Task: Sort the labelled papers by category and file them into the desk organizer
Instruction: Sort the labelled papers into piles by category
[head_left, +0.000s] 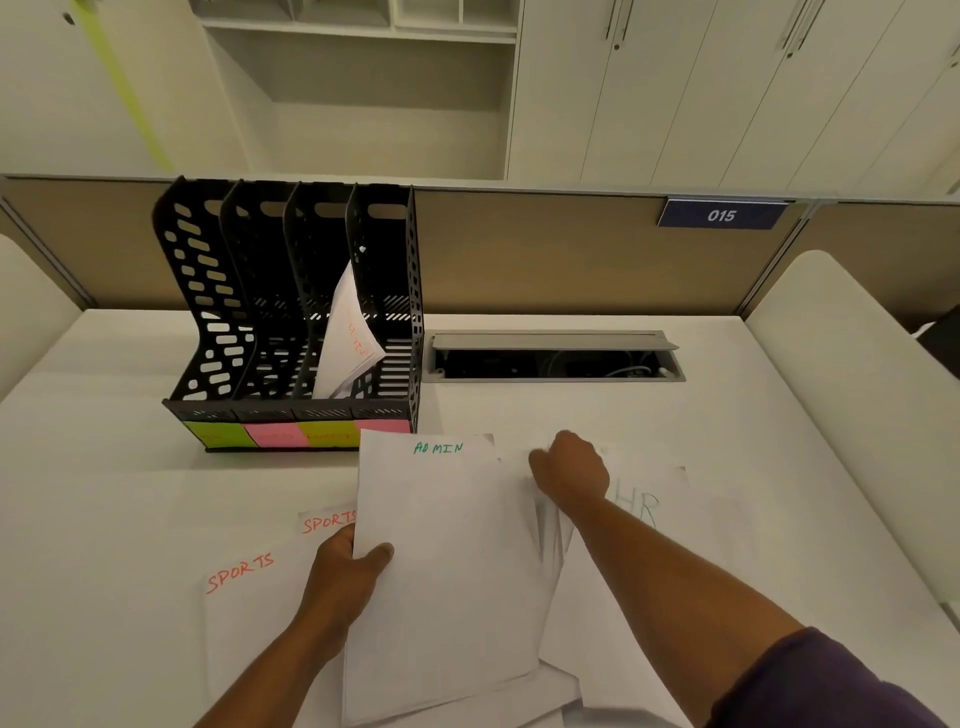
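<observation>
A black desk organizer (208, 291) with several slots stands at the back left of the desk, coloured sticky labels along its base. A few white papers (348, 332) lean in its third slot from the left. My left hand (348, 577) grips the left edge of a white sheet marked ADMIN (441, 545), held above the other papers. My right hand (571, 467) reaches forward with curled fingers and pinches the top of a sheet to the right of the ADMIN sheet. Two sheets marked SPORTS (244, 587) lie at the left. A sheet marked HR (649, 514) lies at the right.
An open cable hatch (550, 358) is sunk in the desk right of the organizer. A brown partition with a 015 plate (722, 214) runs behind the desk. White chair backs (852, 364) flank both sides. More loose sheets lie under my arms.
</observation>
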